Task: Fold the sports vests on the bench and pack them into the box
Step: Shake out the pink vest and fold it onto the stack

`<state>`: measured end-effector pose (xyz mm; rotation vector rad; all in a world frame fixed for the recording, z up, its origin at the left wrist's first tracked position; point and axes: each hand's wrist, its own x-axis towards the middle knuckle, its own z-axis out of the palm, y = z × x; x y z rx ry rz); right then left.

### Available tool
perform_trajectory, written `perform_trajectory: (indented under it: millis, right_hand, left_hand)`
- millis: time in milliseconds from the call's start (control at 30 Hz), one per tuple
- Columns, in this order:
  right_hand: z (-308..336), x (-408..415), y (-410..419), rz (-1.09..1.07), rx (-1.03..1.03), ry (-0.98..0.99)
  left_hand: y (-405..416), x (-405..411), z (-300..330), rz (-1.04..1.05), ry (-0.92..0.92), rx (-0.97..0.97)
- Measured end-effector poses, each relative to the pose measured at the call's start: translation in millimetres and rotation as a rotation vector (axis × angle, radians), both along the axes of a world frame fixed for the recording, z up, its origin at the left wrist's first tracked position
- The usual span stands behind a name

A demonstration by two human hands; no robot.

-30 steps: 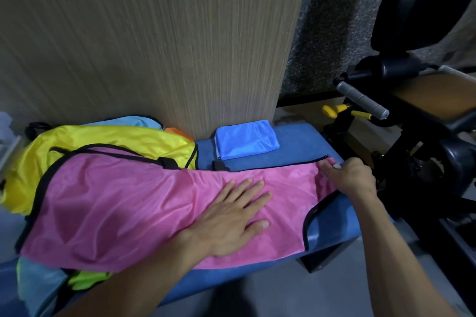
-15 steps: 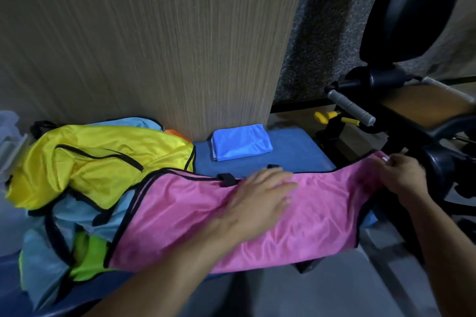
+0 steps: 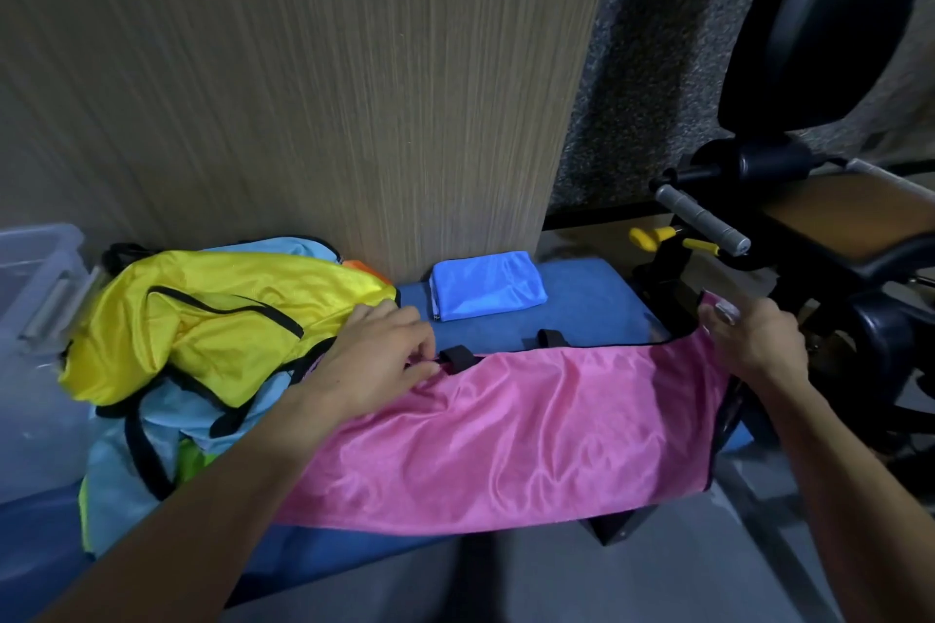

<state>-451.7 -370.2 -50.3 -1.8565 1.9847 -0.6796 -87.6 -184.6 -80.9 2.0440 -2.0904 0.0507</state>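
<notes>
slippage is your risk: your left hand (image 3: pixel 377 359) pinches the shiny pink mesh vest (image 3: pixel 506 435) at its top edge, your right hand (image 3: pixel 754 344) grips its end; overhanging the blue padded tabletop (image 3: pixel 582 309), it could slide off.

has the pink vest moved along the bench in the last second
Yes. The pink vest slid right, off the yellow vest and past the bench end.
</notes>
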Motion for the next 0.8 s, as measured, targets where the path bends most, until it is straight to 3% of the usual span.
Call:
perform_trajectory:
  millis: [133,367,467,567,667,733,800]
  right_hand:
    - [5,2,8,0.017,0.002,0.032]
    - [10,2,17,0.03,0.024,0.04]
    - [13,-2,18,0.016,0.027,0.071]
    - [16,-3,21,0.003,0.023,0.087]
    - [15,-3,20,-0.008,0.018,0.107]
    - [14,-3,18,-0.004,0.013,0.134]
    - [13,-5,17,-0.017,0.021,0.159]
  left_hand:
    - [6,-4,-4,-0.016,-0.1,0.208]
    - [14,1,-10,0.191,-0.388,0.232]
    - [15,10,-3,0.185,-0.423,0.251]
    - [15,16,0,0.083,-0.29,0.133]
    - [18,26,8,0.129,-0.069,-0.042]
    - [22,32,13,0.198,-0.161,-0.185]
    - [25,31,19,0.248,-0.36,-0.165]
